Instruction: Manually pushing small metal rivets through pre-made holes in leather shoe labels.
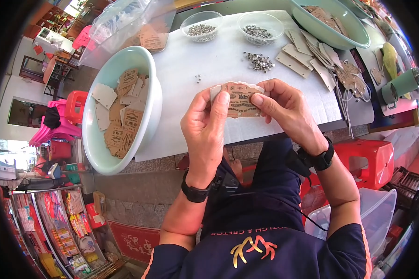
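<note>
A brown printed cardboard tag (239,104) is held up between both hands over the near edge of the white table top. My left hand (202,123) grips its left side, the thumb pressed on the printed face. From the right, my right hand (286,107) pinches the upper right corner between thumb and fingers. Something whitish shows along the tag's top and left edges; I cannot tell whether it is another layer. Beyond my hands lies a loose heap of small metal rivet-like pieces (260,62), and a few more sit on the table to the left.
A pale green basin (154,100) of tags stands at left. Two clear tubs (181,23) (282,29) hold metal pieces at the back. Flat cards with cords (293,60) lie at right, near another green basin (364,42). A red stool (375,160) stands right of my legs.
</note>
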Demonstrator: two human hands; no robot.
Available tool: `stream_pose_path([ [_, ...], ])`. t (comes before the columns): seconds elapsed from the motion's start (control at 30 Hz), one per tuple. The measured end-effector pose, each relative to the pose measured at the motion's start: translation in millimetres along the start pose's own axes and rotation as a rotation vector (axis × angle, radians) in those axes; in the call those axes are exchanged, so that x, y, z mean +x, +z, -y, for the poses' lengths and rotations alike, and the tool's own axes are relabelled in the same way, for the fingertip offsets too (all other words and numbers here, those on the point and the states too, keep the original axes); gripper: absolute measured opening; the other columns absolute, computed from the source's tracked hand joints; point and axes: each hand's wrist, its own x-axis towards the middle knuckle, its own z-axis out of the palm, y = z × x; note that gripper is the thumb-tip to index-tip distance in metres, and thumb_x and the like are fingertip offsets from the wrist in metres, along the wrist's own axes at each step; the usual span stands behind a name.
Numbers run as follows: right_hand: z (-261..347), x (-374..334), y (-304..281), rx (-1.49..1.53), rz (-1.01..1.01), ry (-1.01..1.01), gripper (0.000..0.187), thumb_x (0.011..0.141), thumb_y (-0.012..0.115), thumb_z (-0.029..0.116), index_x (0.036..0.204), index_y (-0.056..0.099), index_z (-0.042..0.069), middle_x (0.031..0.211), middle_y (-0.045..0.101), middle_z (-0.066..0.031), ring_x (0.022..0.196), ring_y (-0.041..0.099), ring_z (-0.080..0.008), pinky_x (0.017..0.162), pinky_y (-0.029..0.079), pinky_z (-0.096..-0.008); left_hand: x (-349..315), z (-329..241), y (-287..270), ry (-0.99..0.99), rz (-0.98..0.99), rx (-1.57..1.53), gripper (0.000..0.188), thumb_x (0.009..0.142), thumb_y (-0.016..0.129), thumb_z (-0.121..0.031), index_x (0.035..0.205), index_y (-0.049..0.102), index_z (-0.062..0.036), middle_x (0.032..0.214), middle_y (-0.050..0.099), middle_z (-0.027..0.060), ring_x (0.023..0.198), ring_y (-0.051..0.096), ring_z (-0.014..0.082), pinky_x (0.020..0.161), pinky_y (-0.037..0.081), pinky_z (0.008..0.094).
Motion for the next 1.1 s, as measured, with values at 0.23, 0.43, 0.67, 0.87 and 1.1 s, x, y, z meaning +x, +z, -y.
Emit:
stream_pose_path([
  [0.23,-3,-2,0,0.041,-0.036,-0.043,0.032,0.093,0.068,0.027,0.109,0.063,0.000,0.079,0.059,0.0034,0.070,0.051,-0.0033,0.059,0.043,-0.0207,2,4,1,-0.031,-0.030,-0.009,0.020,0.097,0.059,-0.015,0.109,0.062,0.0011,0.100,0.067,0.0064,0.090,0.061,0.0104,0.084,0.049,0.0267],
  [0.43,-3,-3,-4,-0.013,-0.075,-0.001,0.031,0.093,0.067,0.025,0.111,0.064,0.000,0.079,0.061,0.0031,0.068,0.051,-0.0026,0.058,0.043,-0.0203,0,3,4,-0.058,-0.013,-0.018,0.025,0.101,0.051,-0.019,0.110,0.061,0.0020,0.103,0.066,0.0082,0.093,0.062,0.0124,0.085,0.050,0.0294],
  [0.67,-1,-3,-7,0.018,-0.123,0.015,0.026,0.093,0.067,0.022,0.108,0.063,0.001,0.076,0.061,0.0025,0.064,0.050,-0.0025,0.056,0.042,-0.0198,0,3,2,-0.057,-0.041,-0.006,0.027,0.103,0.047,-0.019,0.113,0.059,0.0026,0.104,0.065,0.0092,0.095,0.062,0.0146,0.083,0.051,0.0319],
  [0.87,3,1,-11,-0.028,-0.199,-0.039,0.022,0.093,0.066,0.019,0.106,0.063,0.002,0.075,0.060,0.0035,0.064,0.050,-0.0025,0.056,0.042,-0.0196,1,3,-3,-0.065,-0.033,-0.025,0.027,0.103,0.047,-0.020,0.111,0.059,0.0021,0.103,0.065,0.0084,0.092,0.062,0.0138,0.079,0.050,0.0303],
  [1.1,-1,-2,5,-0.162,-0.215,-0.142,0.020,0.090,0.069,0.013,0.106,0.063,0.001,0.072,0.055,0.0045,0.064,0.048,-0.0028,0.056,0.041,-0.0202,1,8,1,-0.058,-0.059,0.020,0.026,0.103,0.048,-0.020,0.110,0.060,0.0022,0.103,0.065,0.0083,0.094,0.061,0.0123,0.085,0.049,0.0291],
])
